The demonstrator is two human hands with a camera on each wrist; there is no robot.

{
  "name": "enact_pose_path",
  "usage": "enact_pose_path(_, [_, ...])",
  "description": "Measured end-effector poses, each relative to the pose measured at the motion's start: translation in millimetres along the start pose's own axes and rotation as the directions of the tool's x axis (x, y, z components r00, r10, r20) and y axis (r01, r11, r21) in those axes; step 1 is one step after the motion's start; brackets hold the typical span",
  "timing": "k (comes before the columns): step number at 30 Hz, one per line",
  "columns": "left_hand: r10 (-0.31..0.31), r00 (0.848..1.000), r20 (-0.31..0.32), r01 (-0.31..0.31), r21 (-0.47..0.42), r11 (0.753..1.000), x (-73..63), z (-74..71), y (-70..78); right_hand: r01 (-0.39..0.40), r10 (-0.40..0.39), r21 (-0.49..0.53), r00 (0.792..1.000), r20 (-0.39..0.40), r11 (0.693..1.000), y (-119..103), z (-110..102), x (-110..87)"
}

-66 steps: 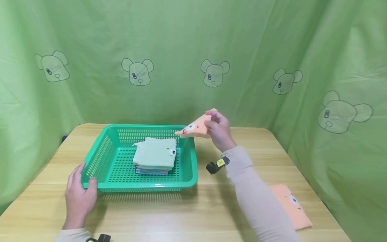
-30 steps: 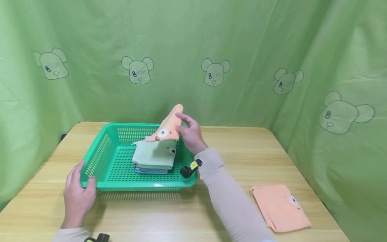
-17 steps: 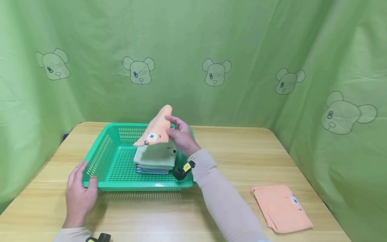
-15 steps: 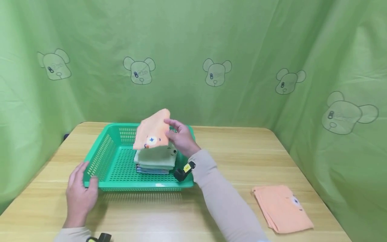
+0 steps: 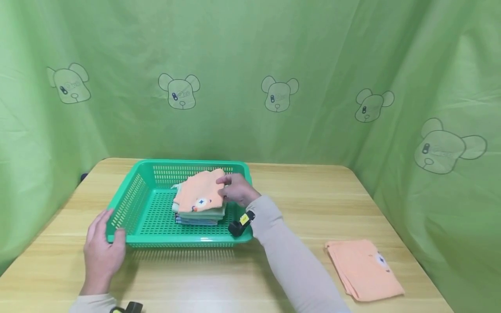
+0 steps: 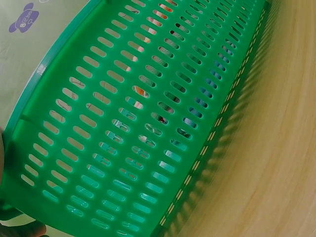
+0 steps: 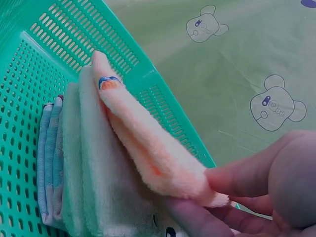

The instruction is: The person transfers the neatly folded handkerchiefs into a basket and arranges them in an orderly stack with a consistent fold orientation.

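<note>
My right hand (image 5: 238, 190) pinches the right edge of a folded peach towel (image 5: 201, 191) with a printed eye. This towel lies over pale green folded towels (image 5: 213, 214), and blue ones (image 5: 195, 221) show at the bottom of the pile. In the right wrist view the peach towel's (image 7: 148, 136) near side is bent up between thumb and fingers, slanting over the green towel. All of it stands in a green plastic basket (image 5: 176, 239). At the basket's front left corner, my left hand (image 5: 103, 252) holds the rim, its thumb by the front edge.
A second folded peach towel (image 5: 364, 269) lies on the wooden table (image 5: 297, 191) at the right. Behind the table hangs a green curtain (image 5: 227, 126) with bear heads on it. The basket's slotted wall (image 6: 118, 98) fills much of the left wrist view.
My right hand has carried the peach towel leftward from beside the basket, then lowered it onto the green towels, and the towel has spread flatter. The left hand has stayed at the basket's corner.
</note>
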State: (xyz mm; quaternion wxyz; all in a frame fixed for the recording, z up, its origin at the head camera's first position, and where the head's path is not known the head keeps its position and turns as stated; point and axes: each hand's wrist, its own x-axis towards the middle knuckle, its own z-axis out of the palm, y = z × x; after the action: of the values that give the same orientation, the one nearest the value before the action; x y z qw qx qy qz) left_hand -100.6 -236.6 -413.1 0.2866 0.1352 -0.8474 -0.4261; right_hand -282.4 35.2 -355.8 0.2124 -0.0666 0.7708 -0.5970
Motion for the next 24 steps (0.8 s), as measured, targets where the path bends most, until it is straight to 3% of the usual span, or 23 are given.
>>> enact_pose_path(13, [-0.009,1.000,0.020,0.009,-0.009,1.000,0.3,1.2,0.5,-0.068,0.071,-0.078,0.996,0.048,0.995,-0.5,-0.3,-2.2])
enact_pose_path(24, [-0.010,1.000,0.008,0.011,-0.008,1.000,1.0,0.4,0.6,-0.066,0.080,-0.170,0.994,0.075,0.983,-7.8,-2.9,-5.5])
